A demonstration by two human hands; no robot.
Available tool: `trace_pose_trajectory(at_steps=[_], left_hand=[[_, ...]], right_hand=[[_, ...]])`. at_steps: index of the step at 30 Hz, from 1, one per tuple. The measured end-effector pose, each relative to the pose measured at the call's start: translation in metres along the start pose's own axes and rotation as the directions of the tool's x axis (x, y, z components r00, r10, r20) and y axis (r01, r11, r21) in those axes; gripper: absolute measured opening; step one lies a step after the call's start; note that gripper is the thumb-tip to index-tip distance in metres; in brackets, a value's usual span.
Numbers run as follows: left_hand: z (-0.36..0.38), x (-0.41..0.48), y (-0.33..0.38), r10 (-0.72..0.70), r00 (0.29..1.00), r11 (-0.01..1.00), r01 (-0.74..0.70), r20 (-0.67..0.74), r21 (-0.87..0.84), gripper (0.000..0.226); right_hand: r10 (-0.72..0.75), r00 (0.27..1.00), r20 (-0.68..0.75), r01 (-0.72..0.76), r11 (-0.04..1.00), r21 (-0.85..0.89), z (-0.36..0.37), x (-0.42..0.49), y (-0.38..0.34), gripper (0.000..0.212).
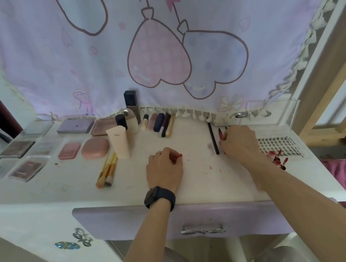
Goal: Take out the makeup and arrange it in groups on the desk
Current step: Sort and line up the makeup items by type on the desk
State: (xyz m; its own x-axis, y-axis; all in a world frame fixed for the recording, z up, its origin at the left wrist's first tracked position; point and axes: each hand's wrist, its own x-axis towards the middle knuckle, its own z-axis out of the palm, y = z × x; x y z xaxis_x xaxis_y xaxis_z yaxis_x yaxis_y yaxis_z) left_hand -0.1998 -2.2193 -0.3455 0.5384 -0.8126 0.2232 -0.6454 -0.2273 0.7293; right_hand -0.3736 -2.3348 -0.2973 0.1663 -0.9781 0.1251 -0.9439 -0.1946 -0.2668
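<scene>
Head view: I see a white table point(198, 185) under a pink curtain point(90, 64); left grip point(163, 166) pinches a red stick point(178, 156), right grip point(239, 141) clutches pencils point(220, 133).

Soft, even light; wide-angle view.
We see only faint shadows on the desk point(197, 178), bowed edges, and blurred brushes point(106, 174) near left.

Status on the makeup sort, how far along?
Mostly done, it seems. Done: palettes grouped far left, pink compacts beside them, brushes together, slim tubes in a row at the back. In hand: left hand holds a red stick; right hand grips pencils beside a black pencil. To do: lash card and small red items by the right edge look unsorted.
</scene>
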Motion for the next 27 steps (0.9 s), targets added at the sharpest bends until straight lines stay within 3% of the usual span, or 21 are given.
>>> trace_pose_trajectory(at_steps=[11,15,22,27], left_hand=[[0.002,0.001,-0.002,-0.006,1.000,1.000,0.006,0.008,0.018,0.009],[0.003,-0.002,-0.007,0.000,1.000,1.000,0.000,0.018,0.018,0.023],[0.000,0.001,-0.005,0.013,1.000,1.000,-0.014,0.017,0.009,0.023],[-0.004,0.003,0.003,-0.091,0.993,0.991,0.098,0.068,-0.097,0.008]], right_hand=[[0.049,0.999,-0.004,-0.049,0.999,-0.004,0.003,0.005,0.002,0.012],[-0.014,0.999,-0.040,0.015,1.000,0.017,-0.010,-0.014,0.001,0.026],[-0.134,0.967,-0.218,0.207,0.911,0.358,-0.035,-0.105,0.026,0.014],[-0.178,0.948,-0.264,0.283,0.852,0.442,-0.024,-0.157,0.080,0.018]])
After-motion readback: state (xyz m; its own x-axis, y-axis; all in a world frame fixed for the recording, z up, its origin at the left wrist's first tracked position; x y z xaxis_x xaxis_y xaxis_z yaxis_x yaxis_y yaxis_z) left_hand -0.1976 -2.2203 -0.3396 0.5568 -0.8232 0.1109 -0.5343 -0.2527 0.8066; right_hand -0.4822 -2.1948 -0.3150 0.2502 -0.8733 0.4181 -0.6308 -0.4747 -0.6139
